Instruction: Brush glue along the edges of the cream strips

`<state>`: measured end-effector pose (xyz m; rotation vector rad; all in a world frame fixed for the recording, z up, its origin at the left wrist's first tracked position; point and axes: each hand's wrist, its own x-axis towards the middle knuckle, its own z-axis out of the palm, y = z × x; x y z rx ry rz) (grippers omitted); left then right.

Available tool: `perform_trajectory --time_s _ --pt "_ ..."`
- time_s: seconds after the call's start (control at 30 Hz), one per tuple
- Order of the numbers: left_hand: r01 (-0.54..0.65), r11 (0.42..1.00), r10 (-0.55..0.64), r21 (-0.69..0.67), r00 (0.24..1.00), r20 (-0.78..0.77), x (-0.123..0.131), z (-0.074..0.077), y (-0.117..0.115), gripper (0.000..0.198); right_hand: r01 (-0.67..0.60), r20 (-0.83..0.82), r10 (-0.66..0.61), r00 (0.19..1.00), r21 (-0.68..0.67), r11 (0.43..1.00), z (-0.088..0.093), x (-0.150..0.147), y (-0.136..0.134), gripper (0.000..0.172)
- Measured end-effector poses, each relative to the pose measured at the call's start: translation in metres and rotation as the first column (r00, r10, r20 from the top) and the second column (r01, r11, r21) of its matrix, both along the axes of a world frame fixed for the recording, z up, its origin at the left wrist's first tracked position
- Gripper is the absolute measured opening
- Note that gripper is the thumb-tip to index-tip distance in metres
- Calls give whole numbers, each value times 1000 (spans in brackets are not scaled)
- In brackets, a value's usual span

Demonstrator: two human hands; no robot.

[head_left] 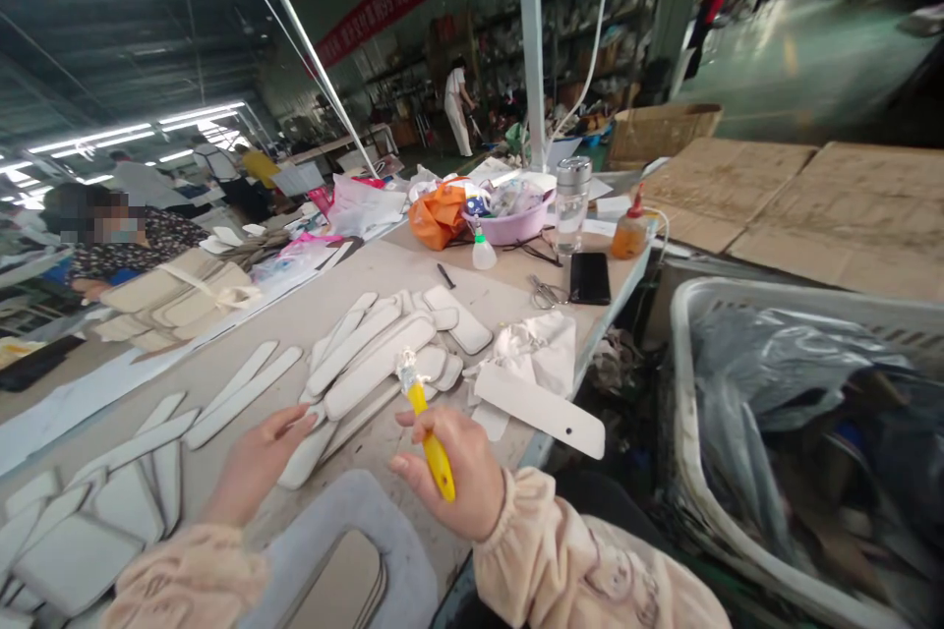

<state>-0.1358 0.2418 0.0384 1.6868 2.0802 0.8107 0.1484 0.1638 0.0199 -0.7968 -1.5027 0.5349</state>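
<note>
My right hand point(446, 472) is closed round a yellow-handled brush point(428, 432), its clear bristled tip pointing up over the table. My left hand point(258, 462) lies with fingers stretched out, its fingertips touching a long white padded strip point(306, 452). Just beyond both hands sits a pile of white padded strips point(383, 349). A grey pad with a beige insert point(346, 565) lies right in front of me between my sleeves.
More white strips point(88, 511) spread at the left. A white cloth point(535, 349), scissors point(544, 293), black phone point(589, 277), clear bottle point(571, 206), glue bottles and a pink bowl point(512, 221) stand farther off. A grey bin point(803, 432) is at the right. A person sits at far left.
</note>
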Motion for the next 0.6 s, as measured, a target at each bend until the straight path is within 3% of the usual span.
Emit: perform_trajectory --time_s 0.1,0.13,0.27,0.33,0.43,0.6 --pt "127 991 -117 45 977 -178 1 -2 -69 37 -55 51 57 997 -52 997 3 8 -9 11" --pt "122 991 -108 61 974 -202 -2 -5 -94 37 -63 71 67 995 -57 996 3 11 -12 9" --pt "-65 994 88 83 946 -313 -44 -24 -173 28 -61 50 67 997 -98 993 -15 9 -12 11" --pt "-154 981 185 115 917 -354 -76 -32 -204 26 -78 30 82 996 -127 989 -27 2 -11 14" --pt "-195 966 245 169 897 -367 -109 -39 -242 26 -210 -27 210 977 -242 947 -38 -9 -17 21" --pt "-126 961 200 246 931 -305 -106 -47 -295 23 -406 -181 364 914 -376 833 -40 -35 -42 28"
